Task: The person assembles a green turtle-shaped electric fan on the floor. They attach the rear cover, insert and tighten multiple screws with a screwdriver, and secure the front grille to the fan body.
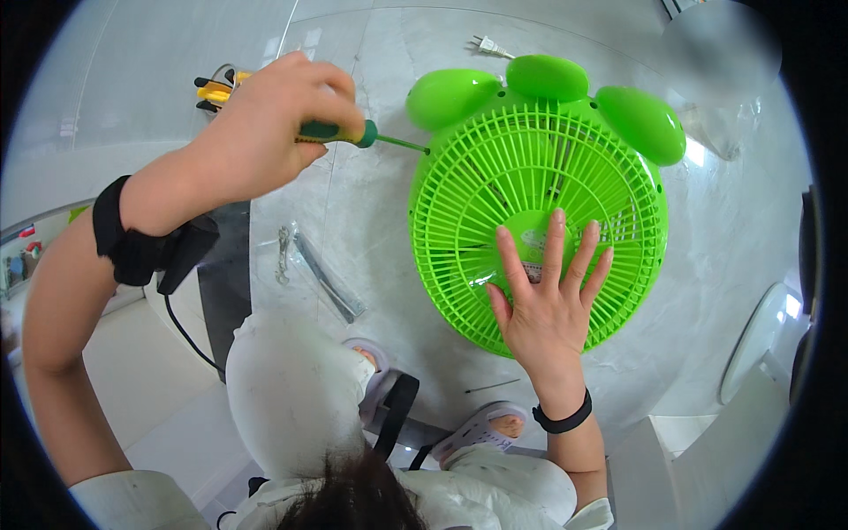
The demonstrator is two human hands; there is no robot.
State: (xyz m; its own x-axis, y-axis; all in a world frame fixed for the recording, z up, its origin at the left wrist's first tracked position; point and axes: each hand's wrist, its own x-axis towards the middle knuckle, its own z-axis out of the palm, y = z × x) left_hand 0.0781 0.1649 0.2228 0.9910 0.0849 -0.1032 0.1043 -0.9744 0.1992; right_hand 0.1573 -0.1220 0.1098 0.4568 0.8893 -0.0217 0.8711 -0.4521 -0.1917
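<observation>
A bright green fan (477, 305) with a round slatted grille lies on the floor, three rounded lobes along its far edge. My left hand (287, 119) is wrapped round the handle of a screwdriver (367, 134), green and yellow. Its shaft points right, and the tip meets a small hole at the fan's upper left rim. My right hand (552, 305) rests flat on the grille with fingers spread, partly covering the centre hub and its labels. Whether a screw sits under the tip is too small to tell.
Yellow-and-black handled tools (215, 90) lie at the far left. A white power plug (492, 48) sits beyond the fan. Clear plastic bags (329, 278) lie left of the fan. A thin metal rod (493, 386) is by my feet. A white rounded object (720, 53) stands far right.
</observation>
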